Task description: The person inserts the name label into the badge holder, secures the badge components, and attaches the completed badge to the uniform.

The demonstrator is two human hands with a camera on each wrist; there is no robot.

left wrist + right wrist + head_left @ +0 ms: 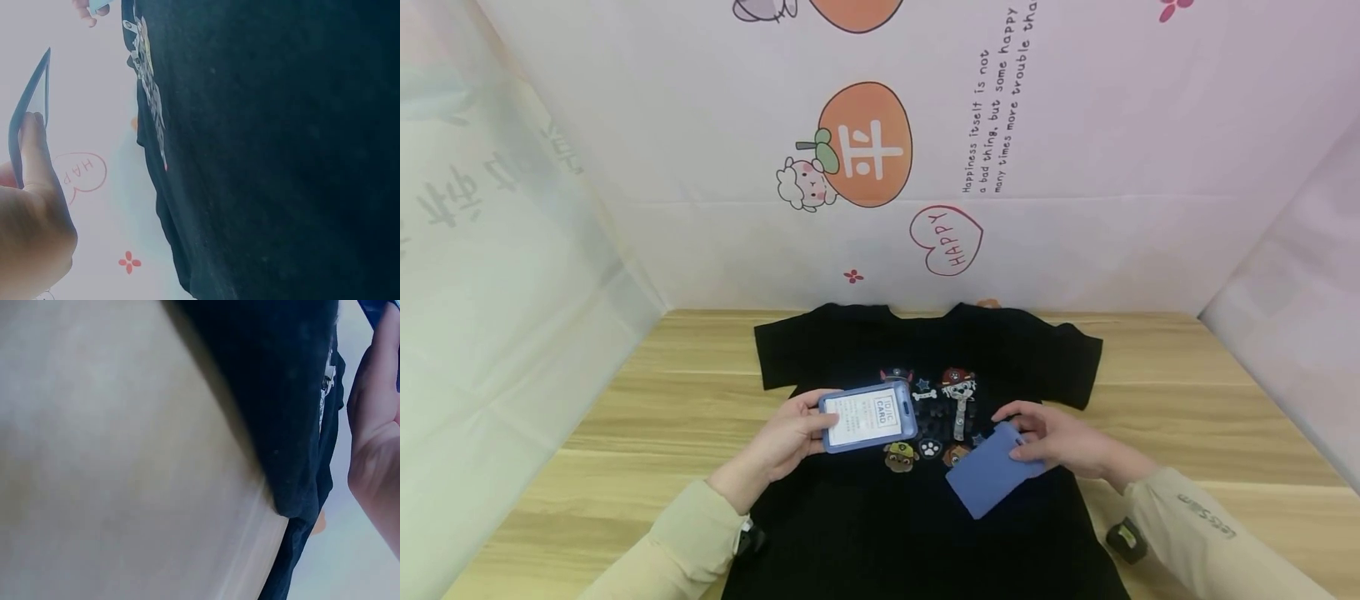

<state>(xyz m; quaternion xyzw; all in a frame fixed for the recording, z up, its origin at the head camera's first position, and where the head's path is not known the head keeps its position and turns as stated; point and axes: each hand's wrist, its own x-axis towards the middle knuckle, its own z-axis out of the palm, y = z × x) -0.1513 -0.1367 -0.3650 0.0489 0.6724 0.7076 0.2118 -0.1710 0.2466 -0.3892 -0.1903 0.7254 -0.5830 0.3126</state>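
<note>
My left hand (790, 429) grips a blue-framed badge holder (868, 417) by its left end, thumb on the front. A white insert printed "ID/IC CARD" shows in it. In the left wrist view this badge holder (28, 119) appears nearly edge-on, with the thumb against it. My right hand (1056, 442) pinches a plain blue plate (992, 471), shaped like a badge cover with a slot at its top end, tilted down to the left. Both pieces are held apart above a black T-shirt (880, 533). In the right wrist view only part of the right hand (375, 419) shows.
The T-shirt lies spread on a wooden table (647, 433), its chest print of cartoon dogs (901, 457) partly covered by the held pieces. Behind the table hangs a white printed cloth (700, 167), with more white cloth at both sides. Dark wrist devices (1126, 540) sit at the sleeves.
</note>
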